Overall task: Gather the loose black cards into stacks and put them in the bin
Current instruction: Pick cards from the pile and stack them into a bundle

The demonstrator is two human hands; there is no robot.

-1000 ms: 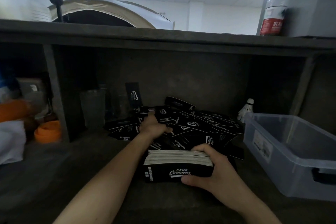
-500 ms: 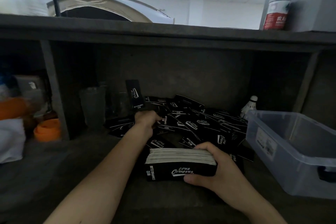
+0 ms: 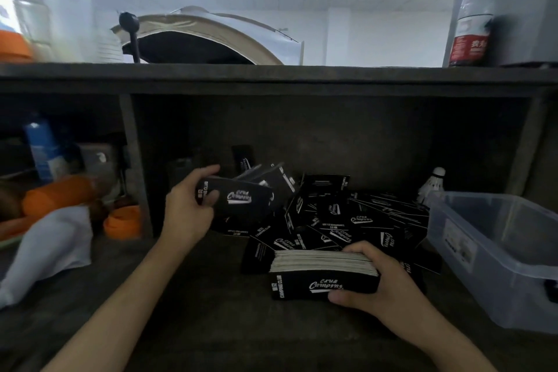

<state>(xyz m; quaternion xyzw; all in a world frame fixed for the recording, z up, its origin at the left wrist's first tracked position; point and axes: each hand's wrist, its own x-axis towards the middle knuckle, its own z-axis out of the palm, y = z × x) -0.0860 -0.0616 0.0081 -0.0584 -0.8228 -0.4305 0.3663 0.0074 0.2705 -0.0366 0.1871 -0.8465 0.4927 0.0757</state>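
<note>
A heap of loose black cards with white lettering lies on the dark shelf under an upper board. My left hand is raised above the heap's left side and grips a small bunch of black cards between thumb and fingers. My right hand holds a thick neat stack of cards upright on its edge near the front, thumb on its face. The clear plastic bin stands at the right with nothing visible inside.
A shuttlecock stands behind the bin. Left of a vertical divider sit orange lids, a white cloth and a blue bottle. On the upper board stand a red-labelled bottle and a black knob.
My left hand has lifted out of the heap with a bunch of cards and drawn back towards me. The right hand keeps the stack in place.
</note>
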